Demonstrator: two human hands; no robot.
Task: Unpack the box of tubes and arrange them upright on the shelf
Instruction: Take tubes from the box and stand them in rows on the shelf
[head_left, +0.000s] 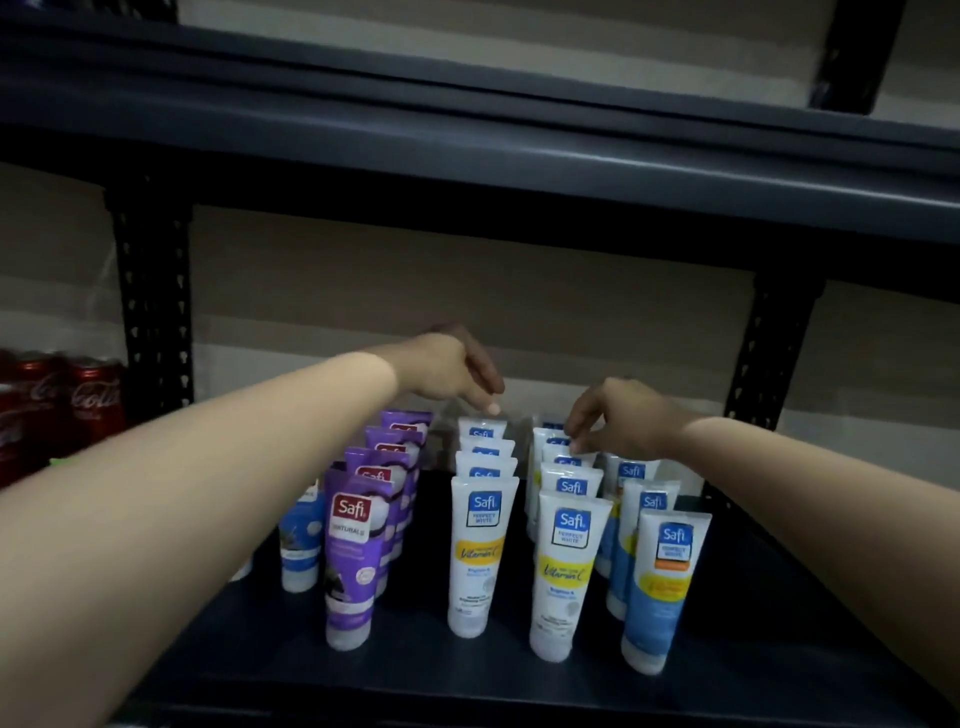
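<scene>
Dark blue-grey metal shelf (727, 649) carries upright plastic Safi tubes in rows, caps down: purple row (358, 545), two white rows (478, 556), blue-and-white row (660, 587). Left hand (447, 369) fingertips touch top of rearmost white tube (482, 429). Right hand (618, 415) pinches crimped top of rear tube (569, 460) in next white row. Red cola cans (78, 400) far left.

Upright tube rows (483, 561) on shelf (753, 649)
</scene>
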